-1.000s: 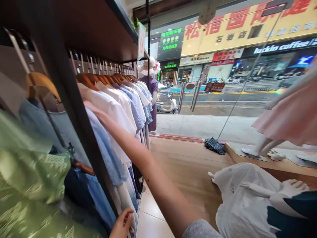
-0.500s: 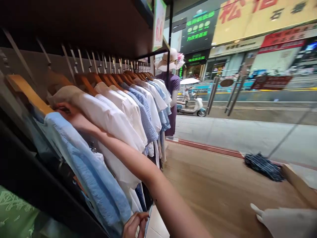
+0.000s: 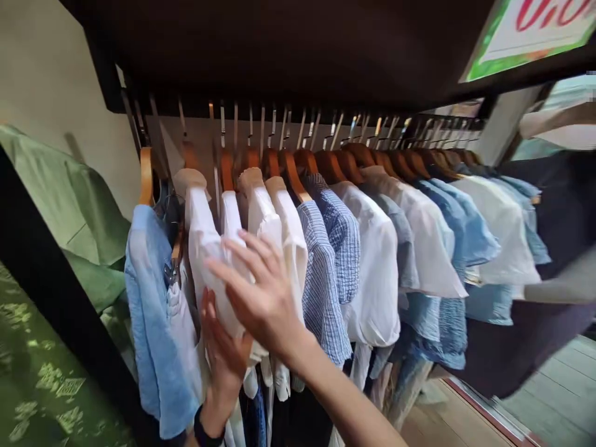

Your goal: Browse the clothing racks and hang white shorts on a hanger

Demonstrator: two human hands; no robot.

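Several shirts hang side by side on wooden hangers. In front of a white shirt (image 3: 201,214) near the left end, my right hand (image 3: 261,288) is raised with fingers stretched and spread. Just below it, my left hand (image 3: 226,351) is upright beside the same white fabric, fingers extended and thumb out, a black band (image 3: 207,428) round its wrist. Whether either palm touches the cloth I cannot tell. A light blue shirt (image 3: 153,298) on a pale wooden hanger (image 3: 146,177) hangs to the left. Blue striped shirts (image 3: 323,273) are to the right of the white ones.
A dark shelf (image 3: 302,49) spans above the rail, with a price sign (image 3: 531,37) at its right. Green garments (image 3: 79,211) hang past a black post (image 3: 69,298) on the left. A dark purple garment (image 3: 516,341) stands at the right end, beside the floor edge.
The view has swung left, from the street towards the rack. My right hand has come off the hanger area beside the light blue shirt. My left hand has risen to the white shirts.
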